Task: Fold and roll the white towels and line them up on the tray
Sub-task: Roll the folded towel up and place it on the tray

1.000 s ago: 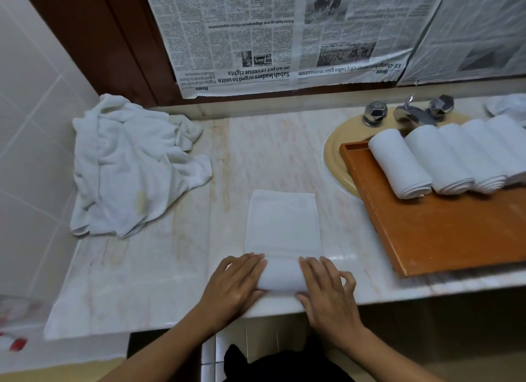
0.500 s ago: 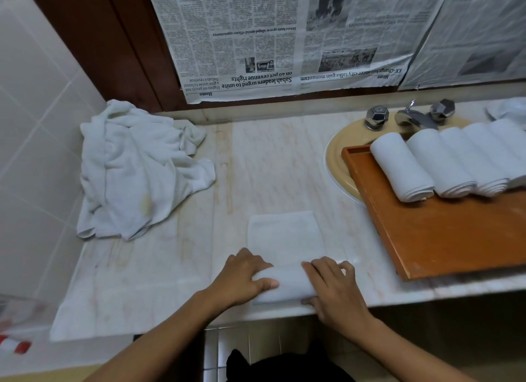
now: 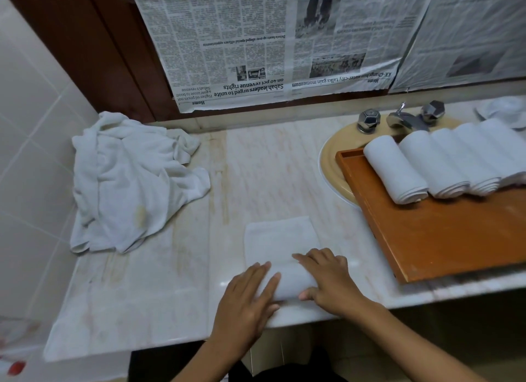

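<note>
**Both hands on a half-rolled towel, counter edge**

Left hand lies flat, fingers straight and together, pressing down on the left end of the roll. Right hand arches over the right end: fingers across the top, thumb tucked against the near side, so it cups the roll lightly. Neither hand lifts anything off the surface.

The towel is a narrow folded strip. Its near end is wound into a thick roll under the hands, and the rest lies flat, pointing away from the person. The roll sits close to the front edge of the counter.

To the right, well apart from the hands, a wooden tray rests on the counter, its far corner over the yellowish basin. Rolled towels lie side by side along the tray's far part, touching one another (four can be made out; the row runs out of frame). The near part of the tray shows bare wood.

Far left, a loose heap of towels lies crumpled by the tiled wall, one with a yellowish stain.

The counter is pale marble with rusty streaks. A chrome tap with faceted knobs stands behind the basin. Sheets of newspaper hang upside down above the counter, over dark wood.
</note>
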Demonstrator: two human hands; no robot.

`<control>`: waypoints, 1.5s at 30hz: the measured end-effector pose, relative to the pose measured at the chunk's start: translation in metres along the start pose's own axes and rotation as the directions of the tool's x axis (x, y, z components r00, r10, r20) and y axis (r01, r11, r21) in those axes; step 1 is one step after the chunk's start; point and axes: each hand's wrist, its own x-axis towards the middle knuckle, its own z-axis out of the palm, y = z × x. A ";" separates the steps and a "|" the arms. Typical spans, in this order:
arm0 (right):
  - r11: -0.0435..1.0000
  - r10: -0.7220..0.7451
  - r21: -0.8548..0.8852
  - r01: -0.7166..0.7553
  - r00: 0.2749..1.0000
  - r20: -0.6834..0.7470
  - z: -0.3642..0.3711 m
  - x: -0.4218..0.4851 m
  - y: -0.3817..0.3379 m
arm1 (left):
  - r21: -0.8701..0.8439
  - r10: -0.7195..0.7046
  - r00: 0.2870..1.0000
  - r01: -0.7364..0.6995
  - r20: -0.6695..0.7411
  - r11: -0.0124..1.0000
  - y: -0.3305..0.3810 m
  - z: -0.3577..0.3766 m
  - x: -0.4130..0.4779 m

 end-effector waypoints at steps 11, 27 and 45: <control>0.994 -0.061 -0.101 0.039 0.972 -0.228 0.028 -0.027 -0.005 | 0.070 0.048 0.997 -0.052 0.052 0.996 -0.016 0.001 0.027; 0.986 0.100 0.114 -0.122 0.978 0.184 -0.024 0.015 -0.002 | -0.213 -0.300 0.880 0.394 0.368 0.894 -0.022 -0.023 0.046; 0.991 -0.063 -0.134 0.029 0.964 -0.259 0.032 -0.022 -0.014 | 0.135 -0.161 0.960 0.133 0.228 0.982 0.011 0.001 0.032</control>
